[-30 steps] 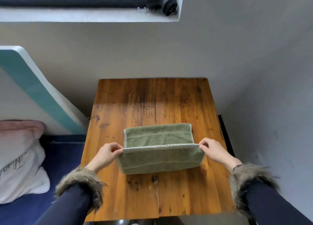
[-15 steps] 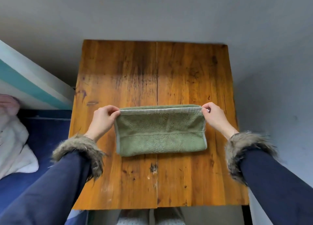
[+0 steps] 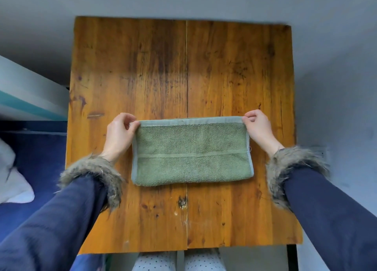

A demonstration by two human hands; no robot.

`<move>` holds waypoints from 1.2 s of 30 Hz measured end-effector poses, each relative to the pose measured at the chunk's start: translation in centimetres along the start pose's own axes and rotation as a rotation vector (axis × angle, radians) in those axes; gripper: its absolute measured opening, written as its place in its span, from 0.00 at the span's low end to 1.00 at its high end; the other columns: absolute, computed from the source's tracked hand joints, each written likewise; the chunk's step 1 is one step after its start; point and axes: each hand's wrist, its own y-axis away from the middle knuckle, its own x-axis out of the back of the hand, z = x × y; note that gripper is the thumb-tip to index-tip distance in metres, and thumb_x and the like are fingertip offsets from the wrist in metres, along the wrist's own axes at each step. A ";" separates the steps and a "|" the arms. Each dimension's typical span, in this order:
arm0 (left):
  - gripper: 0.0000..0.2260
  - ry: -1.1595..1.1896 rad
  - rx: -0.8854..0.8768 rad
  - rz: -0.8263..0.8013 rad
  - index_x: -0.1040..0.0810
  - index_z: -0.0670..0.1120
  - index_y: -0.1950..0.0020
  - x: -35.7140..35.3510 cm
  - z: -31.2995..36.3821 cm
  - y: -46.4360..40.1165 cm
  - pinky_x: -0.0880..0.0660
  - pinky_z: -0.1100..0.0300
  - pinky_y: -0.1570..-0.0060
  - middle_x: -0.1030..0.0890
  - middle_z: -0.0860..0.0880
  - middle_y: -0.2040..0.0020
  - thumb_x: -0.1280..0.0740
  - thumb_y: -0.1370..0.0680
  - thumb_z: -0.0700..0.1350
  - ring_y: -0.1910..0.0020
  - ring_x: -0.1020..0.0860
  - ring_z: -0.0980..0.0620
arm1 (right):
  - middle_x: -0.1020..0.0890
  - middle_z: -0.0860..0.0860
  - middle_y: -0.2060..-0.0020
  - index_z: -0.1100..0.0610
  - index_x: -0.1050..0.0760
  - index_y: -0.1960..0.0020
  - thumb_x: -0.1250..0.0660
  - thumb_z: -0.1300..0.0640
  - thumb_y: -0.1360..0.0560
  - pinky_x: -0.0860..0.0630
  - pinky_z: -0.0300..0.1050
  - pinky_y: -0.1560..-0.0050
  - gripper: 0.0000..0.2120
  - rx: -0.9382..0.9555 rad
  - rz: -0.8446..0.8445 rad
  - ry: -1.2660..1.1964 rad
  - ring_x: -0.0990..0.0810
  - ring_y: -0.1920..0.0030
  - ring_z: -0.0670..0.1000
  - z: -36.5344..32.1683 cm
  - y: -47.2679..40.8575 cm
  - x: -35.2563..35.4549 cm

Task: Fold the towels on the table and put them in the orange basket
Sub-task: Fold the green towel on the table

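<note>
Now both hands pinch the far corners of a folded green towel (image 3: pixel 191 152).

Left hand (image 3: pixel 119 135) nips the far-left corner and right hand (image 3: pixel 258 128) the far-right, fingers curled tight; the towel lies flat across the wooden tabletop (image 3: pixel 183 70) nearer the near edge.

The green towel (image 3: pixel 191 152) now lies folded in half on the bench (image 3: pixel 224 76); both hands (image 3: pixel 119 136) (image 3: pixel 258 129) carry its near edge over to the far edge.

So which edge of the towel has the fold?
The near edge of the green towel, closest to the person: it is rounded, while the far edge shows the pale hems.
</note>
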 end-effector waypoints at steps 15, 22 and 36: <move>0.17 -0.050 0.335 0.051 0.24 0.40 0.46 -3.9 -3.4 11.5 0.29 0.48 0.49 0.20 0.41 0.54 0.42 0.20 0.53 0.51 0.25 0.40 | 0.22 0.51 0.52 0.59 0.24 0.47 0.36 0.51 0.23 0.29 0.46 0.46 0.12 -0.289 0.033 -0.216 0.25 0.50 0.50 5.7 7.4 -1.6; 0.12 0.014 0.276 0.088 0.24 0.39 0.46 -4.2 -3.5 12.0 0.37 0.56 0.52 0.23 0.36 0.51 0.38 0.21 0.46 0.48 0.28 0.40 | 0.23 0.51 0.64 0.59 0.26 0.60 0.38 0.52 0.23 0.34 0.45 0.62 0.11 -0.226 -0.033 -0.029 0.26 0.60 0.53 6.9 8.8 -2.1; 0.17 -0.273 -0.017 0.203 0.34 0.41 0.33 -3.9 -1.9 12.4 0.37 0.47 0.41 0.29 0.40 0.37 0.40 0.21 0.45 0.38 0.32 0.43 | 0.27 0.55 0.39 0.58 0.31 0.37 0.42 0.52 0.22 0.35 0.52 0.38 0.16 0.130 0.298 0.262 0.30 0.37 0.55 5.8 10.8 -2.8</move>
